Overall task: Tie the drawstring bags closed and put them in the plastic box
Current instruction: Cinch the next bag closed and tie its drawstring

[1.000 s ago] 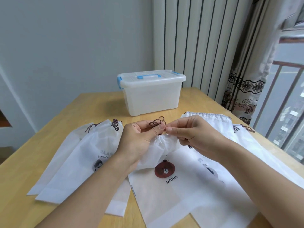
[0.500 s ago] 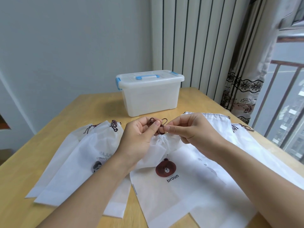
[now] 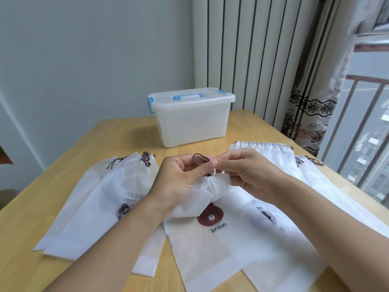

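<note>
Bag in work: one white drawstring bag (image 3: 212,226) with a brown bear face and the word "broun" printed under it, lying near the worktop's near edge, its neck lifted and gathered tight between your hands. Brown cord loop (image 3: 201,160) stands up above the gathered neck.

Left hand (image 3: 181,180): fingers curled, thumb and forefinger pinching the cord at the base of the loop. Right hand (image 3: 250,171): fingers together, pinching the cord just beside your left thumb, the two hands touching.

Bag count: five white bags visible. Two left bags (image 3: 94,207) overlap toward the left edge, necks drawn in with brown cord; the upper one reads "Especially", the rest of its print hidden by your wrist. Two right bags (image 3: 280,157) lie toward the right edge, partly under your right forearm; one shows "you" and a dark figure, other print too small to read.

One plastic box (image 3: 192,123), translucent white, blue handle and blue latches, lid on, stands at the worktop's far edge, well apart from the bags.

Worktop (image 3: 25,239): light wood.
</note>
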A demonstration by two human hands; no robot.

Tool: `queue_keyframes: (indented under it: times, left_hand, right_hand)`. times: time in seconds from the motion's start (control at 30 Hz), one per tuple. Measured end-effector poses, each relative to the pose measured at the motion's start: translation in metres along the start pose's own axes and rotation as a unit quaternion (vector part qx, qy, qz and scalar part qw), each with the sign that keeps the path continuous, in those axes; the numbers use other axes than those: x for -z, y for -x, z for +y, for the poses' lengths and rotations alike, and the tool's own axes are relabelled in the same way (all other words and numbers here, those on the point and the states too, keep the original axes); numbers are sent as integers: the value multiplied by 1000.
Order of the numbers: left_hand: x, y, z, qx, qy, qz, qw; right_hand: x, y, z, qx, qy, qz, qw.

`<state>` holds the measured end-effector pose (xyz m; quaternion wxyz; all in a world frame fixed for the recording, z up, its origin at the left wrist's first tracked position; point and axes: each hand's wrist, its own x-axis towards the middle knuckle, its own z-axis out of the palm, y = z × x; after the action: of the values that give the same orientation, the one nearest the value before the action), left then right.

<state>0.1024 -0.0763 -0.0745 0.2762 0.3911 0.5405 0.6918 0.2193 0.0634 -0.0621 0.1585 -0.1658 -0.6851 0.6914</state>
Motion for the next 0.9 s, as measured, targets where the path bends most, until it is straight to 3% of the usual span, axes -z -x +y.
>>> queue_keyframes:
  times: [0.17, 0.27, 0.43, 0.63, 0.9]
  left_hand:
    - [3, -5, -4, 7, 20, 63, 998]
    - [5, -8, -4, -2, 1, 77, 997]
    - [4, -10, -5, -24, -37, 68, 997]
    - [4, -10, -11, -43, -15, 43, 998]
    - [3, -9, -8, -48, -1, 33, 998]
  right_hand:
    - [1, 1, -3, 24, -5, -52, 998]
    - [-1, 0, -4, 46, 52, -6, 998]
    - [2, 1, -4, 59, 97, 29, 993]
    - [-6, 1, 2, 134, 191, 50, 971]
    - [-8, 0, 4, 127, 153, 49, 979]
